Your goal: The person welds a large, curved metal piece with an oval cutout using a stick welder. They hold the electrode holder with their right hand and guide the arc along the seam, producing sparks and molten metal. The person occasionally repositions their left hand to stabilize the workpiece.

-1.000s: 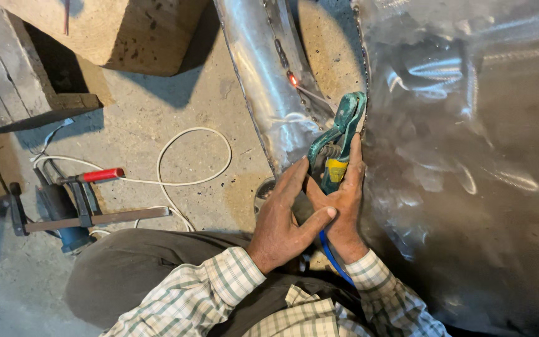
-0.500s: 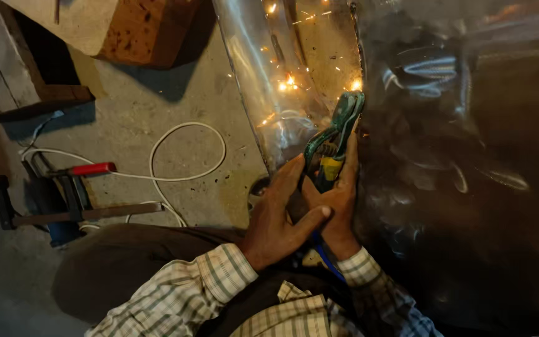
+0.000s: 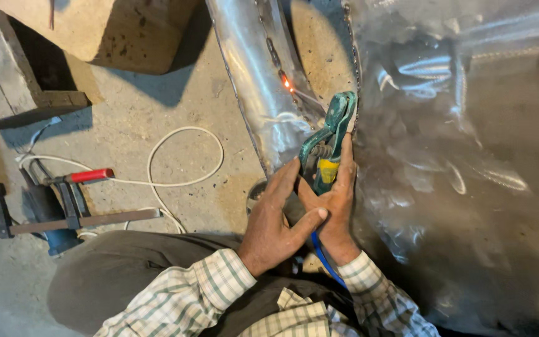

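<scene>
My right hand (image 3: 337, 200) grips a green welding electrode holder (image 3: 327, 140) with a yellow part. Its thin rod reaches up left to a glowing orange spot (image 3: 286, 82) on the weld seam of a shiny curved metal sheet (image 3: 251, 68). My left hand (image 3: 279, 218) rests against the right hand and the holder's lower part, fingers spread, steadying it. A blue cable (image 3: 322, 259) runs down from the holder between my plaid sleeves. A large shiny metal body (image 3: 469, 156) fills the right side.
On the concrete floor at left lie a bar clamp with a red handle (image 3: 76, 187), a blue tool body (image 3: 57, 234) and a white cable loop (image 3: 176, 156). A stone block (image 3: 101, 31) and wooden planks (image 3: 1, 68) sit at upper left. My trouser knee (image 3: 120, 274) is below.
Half a second ago sparks flew around the seam; now only a small glowing spot remains. Both hands have stayed on the holder, and the view has shifted slightly.
</scene>
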